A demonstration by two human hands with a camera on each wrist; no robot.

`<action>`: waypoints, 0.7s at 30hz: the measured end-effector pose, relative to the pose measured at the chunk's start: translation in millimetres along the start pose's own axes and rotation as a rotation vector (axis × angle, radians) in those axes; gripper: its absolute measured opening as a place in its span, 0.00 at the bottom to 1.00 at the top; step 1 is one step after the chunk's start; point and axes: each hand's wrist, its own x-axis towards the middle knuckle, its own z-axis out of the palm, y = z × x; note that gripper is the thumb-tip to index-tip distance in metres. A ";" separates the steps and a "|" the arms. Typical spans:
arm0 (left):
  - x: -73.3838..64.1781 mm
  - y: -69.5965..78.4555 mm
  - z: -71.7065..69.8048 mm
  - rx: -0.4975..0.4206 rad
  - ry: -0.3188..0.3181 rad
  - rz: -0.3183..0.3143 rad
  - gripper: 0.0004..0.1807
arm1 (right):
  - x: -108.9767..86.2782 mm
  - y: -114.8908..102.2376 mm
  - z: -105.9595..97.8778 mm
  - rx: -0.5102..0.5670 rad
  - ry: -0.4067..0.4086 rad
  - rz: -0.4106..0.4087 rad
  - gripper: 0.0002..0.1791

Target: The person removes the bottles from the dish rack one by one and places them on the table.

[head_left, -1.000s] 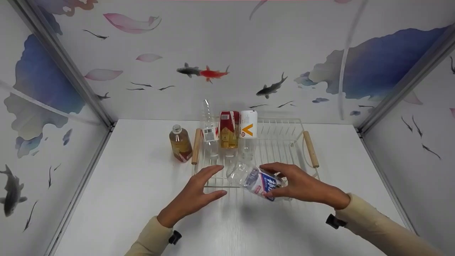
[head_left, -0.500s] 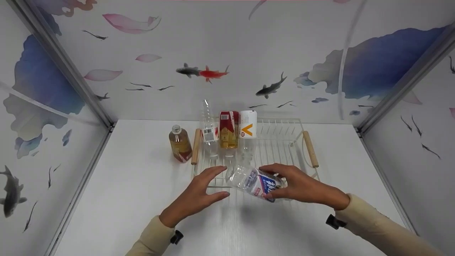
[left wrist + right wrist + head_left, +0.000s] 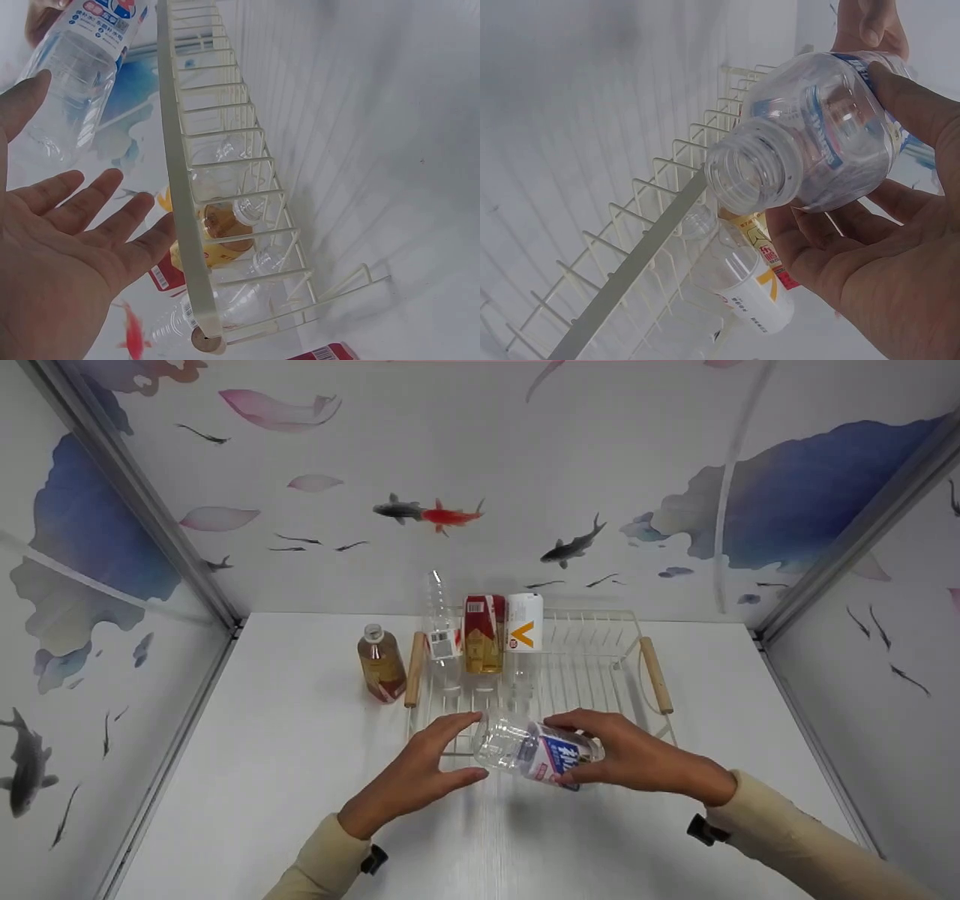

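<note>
My right hand (image 3: 622, 750) grips an uncapped clear plastic bottle (image 3: 555, 754) around its blue and white label, above the front of the wire rack (image 3: 577, 682). The bottle lies nearly sideways, its open neck (image 3: 754, 169) showing in the right wrist view. At the bottle's clear base, my left hand (image 3: 420, 769) is held with thumb and fingers spread. In the left wrist view its fingers (image 3: 82, 199) stand apart from the bottle (image 3: 71, 82), and the thumb overlaps it.
Inside the rack, necks low, stand a clear bottle (image 3: 442, 645), a red and yellow labelled bottle (image 3: 484, 634) and a white labelled bottle (image 3: 523, 622). Wooden handles (image 3: 656, 675) flank the rack. An uncapped amber bottle (image 3: 381, 667) stands upright outside its left side.
The bottle has turned a little closer to level and rolled slightly in my right hand, its base shifting slightly left. My left hand has edged right toward that base.
</note>
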 end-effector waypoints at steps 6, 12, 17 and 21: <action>0.3 2.3 0.2 0.009 -0.016 -0.025 0.45 | -0.2 -0.1 0.8 -0.028 0.003 -0.020 0.41; 0.4 3.9 -0.4 0.014 -0.021 -0.004 0.46 | -0.5 0.3 1.2 -0.039 0.002 -0.031 0.41; 1.0 4.9 -1.6 0.005 -0.027 -0.008 0.47 | -0.1 -1.2 1.0 -0.039 -0.004 -0.012 0.42; 2.0 7.0 -3.2 0.011 -0.028 0.004 0.48 | 0.3 -1.2 0.8 -0.033 -0.005 -0.017 0.42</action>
